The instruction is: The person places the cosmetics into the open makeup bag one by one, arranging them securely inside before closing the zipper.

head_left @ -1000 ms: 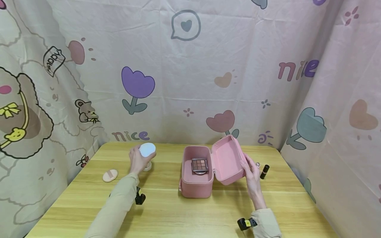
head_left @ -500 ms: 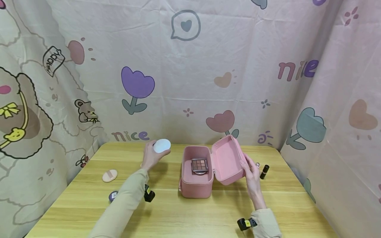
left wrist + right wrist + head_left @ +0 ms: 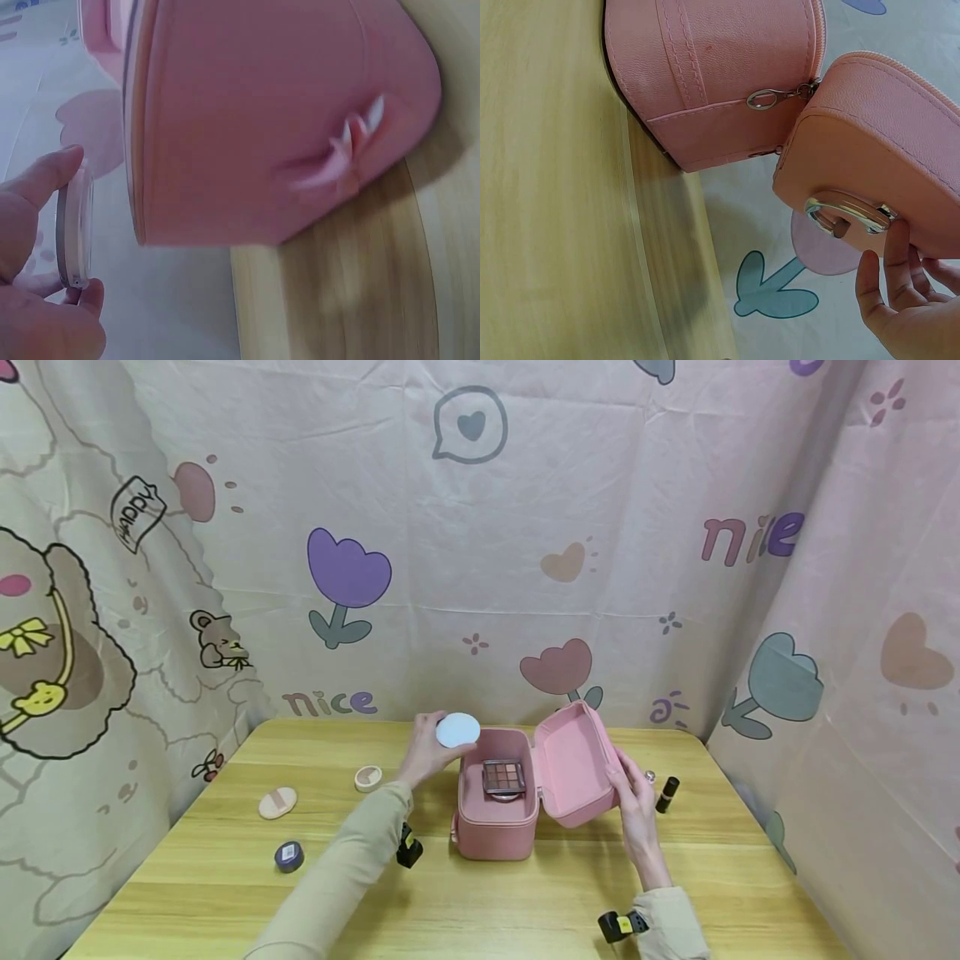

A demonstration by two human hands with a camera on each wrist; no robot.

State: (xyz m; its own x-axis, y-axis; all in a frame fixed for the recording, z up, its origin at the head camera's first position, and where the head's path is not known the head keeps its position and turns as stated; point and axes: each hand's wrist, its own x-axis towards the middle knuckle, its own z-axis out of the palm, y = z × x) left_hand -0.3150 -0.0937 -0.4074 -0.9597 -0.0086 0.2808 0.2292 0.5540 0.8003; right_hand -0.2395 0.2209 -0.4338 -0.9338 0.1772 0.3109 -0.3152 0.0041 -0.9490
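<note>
My left hand (image 3: 427, 750) pinches a round flat compact (image 3: 458, 730) with a pale face, at the left rim of a pink makeup case (image 3: 497, 843). The left wrist view shows the compact (image 3: 75, 225) edge-on between thumb and fingers, apart from the case wall (image 3: 240, 127). Inside the case lies an eyeshadow palette (image 3: 503, 777), over a round thing that it mostly hides. On the right, my right hand (image 3: 636, 797) grips the edge of the swung-open lid (image 3: 576, 768). Its fingers touch the lid's outer side near the handle (image 3: 851, 210) in the right wrist view.
A powder puff with a strap (image 3: 277, 803), a small dark purple jar (image 3: 288, 857) and a small round pale item (image 3: 368, 778) lie left of the case. A black lipstick tube (image 3: 667, 794) is at the right. Patterned curtains hang behind the table (image 3: 420, 910).
My left hand has carried the compact rightward from the table's left side to the case's rim. The purple jar and the small round item have come into full view. The right hand stays on the lid.
</note>
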